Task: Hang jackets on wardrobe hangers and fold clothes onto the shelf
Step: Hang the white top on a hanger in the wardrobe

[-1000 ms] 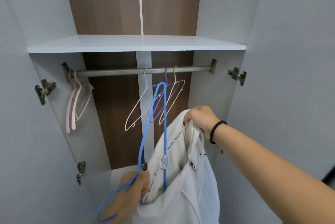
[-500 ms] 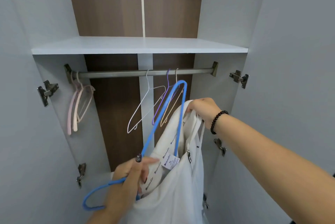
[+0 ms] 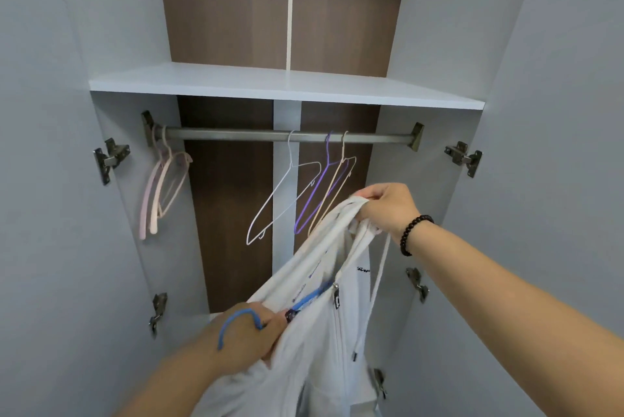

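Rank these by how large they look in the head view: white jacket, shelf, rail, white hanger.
1. Shelf and white jacket look alike in area; the jacket is nearer and cut off below, so no ranking.
2. Rail.
3. White hanger.

Above the right hand [image 3: 388, 207]: brown wood-grain back panel [image 3: 229, 11], split by a pale vertical strip [image 3: 289, 11]. Up and right of it, a metal door hinge [image 3: 463, 157]; just below the wrist, another [image 3: 417, 283]. Left of the left hand [image 3: 250, 332], a lower hinge [image 3: 158, 312]; well above, an upper hinge [image 3: 109, 158]. Bottom right, probably one more hinge [image 3: 380, 381], partly hidden.
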